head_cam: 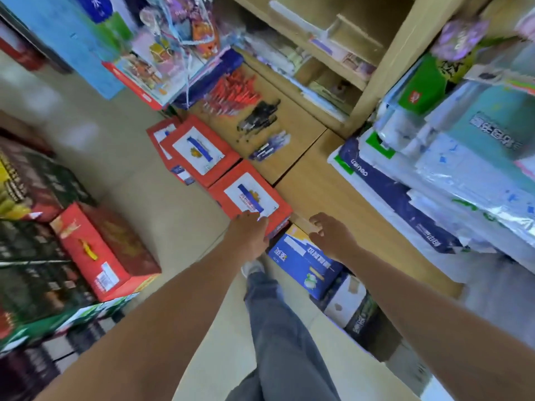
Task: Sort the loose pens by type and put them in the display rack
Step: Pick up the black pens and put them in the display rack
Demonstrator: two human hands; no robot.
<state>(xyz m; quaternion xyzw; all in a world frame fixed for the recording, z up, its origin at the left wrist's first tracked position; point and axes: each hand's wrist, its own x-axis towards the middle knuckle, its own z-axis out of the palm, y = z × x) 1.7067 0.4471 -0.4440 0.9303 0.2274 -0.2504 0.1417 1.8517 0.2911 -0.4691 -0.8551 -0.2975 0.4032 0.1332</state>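
Pens lie loose in three heaps on the smooth wood-grain desk [327, 195]: red pens [236, 92] farthest away, black pens [259, 115] in the middle and blue pens [270, 146] nearest, each heap apart from the next. Motion blur smears them, so single barrels and caps are hard to make out. Flat red cartons with white labels line the desk's left edge; the left hand [250, 233] rests on the nearest red carton [252, 195], its fingers [246, 214] straight and spread on the label, gripping nothing. The right hand [333, 237] hangs over the near desk edge, its fingers [317, 219] loosely curled and empty. Glossy plastic-wrapped paper packs [434, 175] pile up along the right and are cut off by the frame. A dark seam splits the desk into two panels; bare wood lies between the pens and the hands. Pale tiled floor [162, 204] runs open on the left.
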